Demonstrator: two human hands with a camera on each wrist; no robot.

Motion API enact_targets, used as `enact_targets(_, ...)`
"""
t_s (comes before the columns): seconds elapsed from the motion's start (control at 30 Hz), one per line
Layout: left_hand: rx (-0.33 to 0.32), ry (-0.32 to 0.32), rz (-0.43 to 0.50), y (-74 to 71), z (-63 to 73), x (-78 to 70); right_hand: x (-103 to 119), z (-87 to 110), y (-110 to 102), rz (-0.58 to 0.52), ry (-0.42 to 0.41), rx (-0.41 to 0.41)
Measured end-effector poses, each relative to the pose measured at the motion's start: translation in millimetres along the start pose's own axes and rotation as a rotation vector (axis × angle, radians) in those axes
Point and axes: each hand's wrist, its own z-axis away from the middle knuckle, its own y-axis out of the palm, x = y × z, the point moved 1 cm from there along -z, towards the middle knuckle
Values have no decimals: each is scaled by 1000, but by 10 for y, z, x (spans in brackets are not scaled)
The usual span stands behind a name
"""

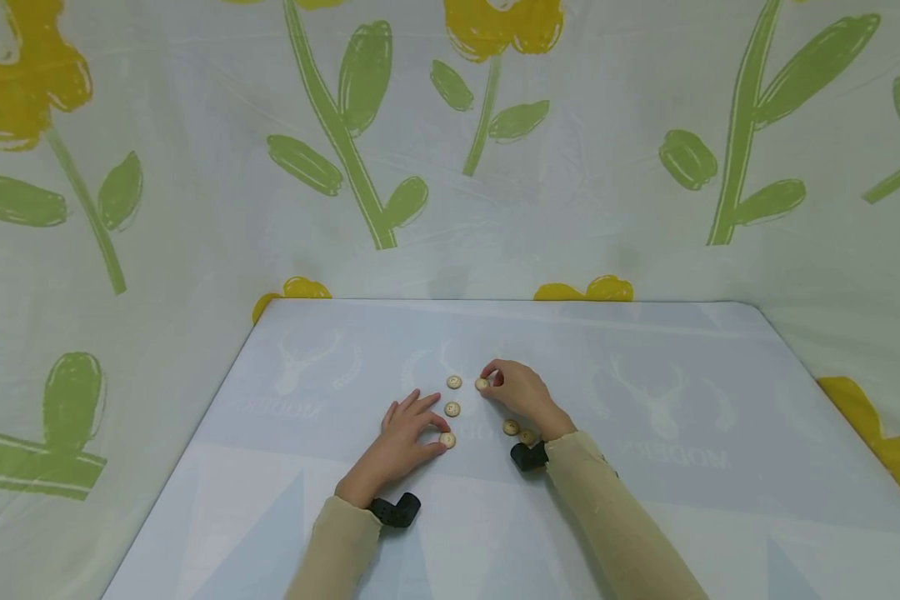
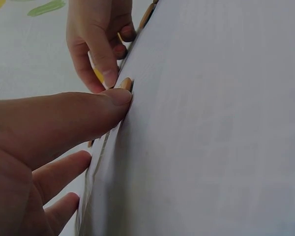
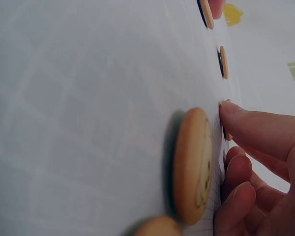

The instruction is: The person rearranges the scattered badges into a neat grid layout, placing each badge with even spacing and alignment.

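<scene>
Several small round wooden discs with dark markings lie on the table. My left hand pinches the nearest disc of the left column between thumb and index finger, its other fingers spread on the tabletop. In the left wrist view the thumb presses against that disc's edge. Beyond it in the column lie a middle disc and a far disc. To the right of the far one, my right hand pinches another disc at the table surface. The right wrist view shows this thumb partly covering it.
Two more discs, one darker and one beside it, lie near the right wrist. The pale printed table ends at a back edge before a flower-patterned curtain. Each wrist wears a black camera.
</scene>
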Motion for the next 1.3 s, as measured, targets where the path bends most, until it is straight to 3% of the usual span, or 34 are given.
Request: enact_targets(1.3, -5, -10, -4, 5, -5, -12, -7, 0, 0, -18, 20, 14)
